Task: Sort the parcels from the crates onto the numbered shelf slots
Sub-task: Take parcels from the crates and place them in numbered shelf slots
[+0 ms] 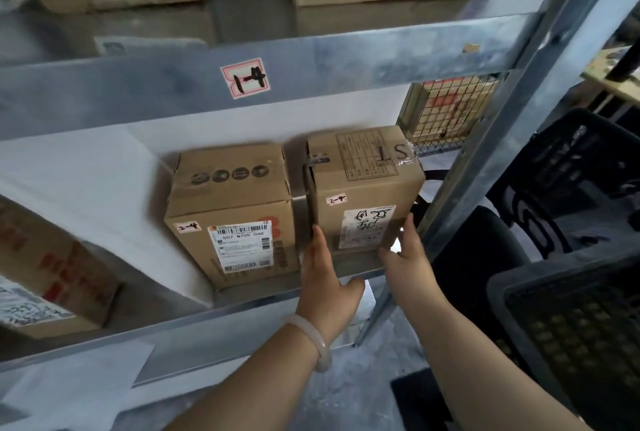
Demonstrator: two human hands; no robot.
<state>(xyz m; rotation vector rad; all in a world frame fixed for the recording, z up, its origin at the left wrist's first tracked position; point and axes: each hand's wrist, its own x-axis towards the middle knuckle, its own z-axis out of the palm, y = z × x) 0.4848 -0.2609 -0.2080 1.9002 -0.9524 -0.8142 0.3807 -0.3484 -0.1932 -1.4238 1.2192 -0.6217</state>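
Both hands, the left hand point(320, 268) and right hand point(408, 250), clasp the parcel point(363, 195) at the shelf point(242, 313) lip beside its neighbour point(232, 216); released too early, it could tip off the edge.

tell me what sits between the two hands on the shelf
In the head view, the right-hand parcel, tagged 2-4, sits between the left hand and right hand, which press its sides.
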